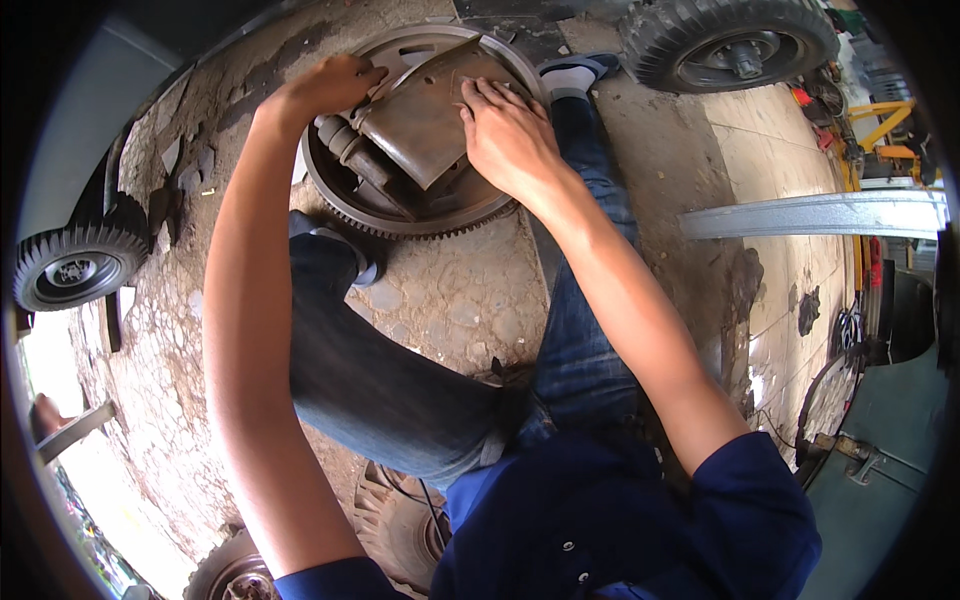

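Observation:
A large round toothed metal wheel [420, 222] lies flat on the cracked ground in front of me. A curved brown metal shoe [425, 125] with a cylinder part [345, 150] sits inside it. My left hand [335, 85] grips the far left edge of the shoe at the wheel's rim. My right hand [505, 135] presses flat on the right side of the shoe, fingers spread toward its top. I sit on the ground in blue jeans, my right leg [590, 300] stretched beside the wheel and my left knee bent.
A small tyred wheel [75, 265] stands at the left and another [730, 40] at the top right. A grey metal bar [810, 213] lies at the right. A tyre [400, 520] lies under me. Yellow frames and clutter sit at the far right.

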`<state>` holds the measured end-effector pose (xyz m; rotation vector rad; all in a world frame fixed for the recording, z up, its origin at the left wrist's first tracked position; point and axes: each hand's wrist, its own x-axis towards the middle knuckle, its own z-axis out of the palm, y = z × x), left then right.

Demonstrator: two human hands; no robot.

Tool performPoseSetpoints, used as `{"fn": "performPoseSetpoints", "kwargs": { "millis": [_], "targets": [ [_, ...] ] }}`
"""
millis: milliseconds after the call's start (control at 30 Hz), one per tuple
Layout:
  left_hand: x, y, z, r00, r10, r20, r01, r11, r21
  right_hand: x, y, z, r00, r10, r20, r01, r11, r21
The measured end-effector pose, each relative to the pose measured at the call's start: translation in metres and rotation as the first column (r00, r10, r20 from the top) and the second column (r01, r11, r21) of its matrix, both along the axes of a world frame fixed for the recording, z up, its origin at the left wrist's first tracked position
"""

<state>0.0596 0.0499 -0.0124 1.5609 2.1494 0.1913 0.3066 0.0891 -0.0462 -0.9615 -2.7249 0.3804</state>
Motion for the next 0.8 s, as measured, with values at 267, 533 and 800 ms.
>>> {"fn": "performPoseSetpoints", "kwargs": {
  "millis": [267,533,800],
  "targets": [
    [0.003,-0.004,-0.004,1.000,0.010,-0.023,-0.008,0.997,0.074,0.017,-0.005,-0.009,0.999,0.004,-0.050,-0.003,1.000,0.024],
    [0.005,-0.004,-0.001,0.999,0.039,-0.025,-0.039,0.999,0.016,0.004,0.018,-0.002,0.999,-0.041,0.013,0.041,0.999,-0.016],
    [0.000,-0.002,-0.004,1.000,-0.007,0.010,0.007,0.999,0.033,0.011,0.017,-0.007,1.000,-0.007,-0.018,0.007,1.000,-0.002]
  ]
}}
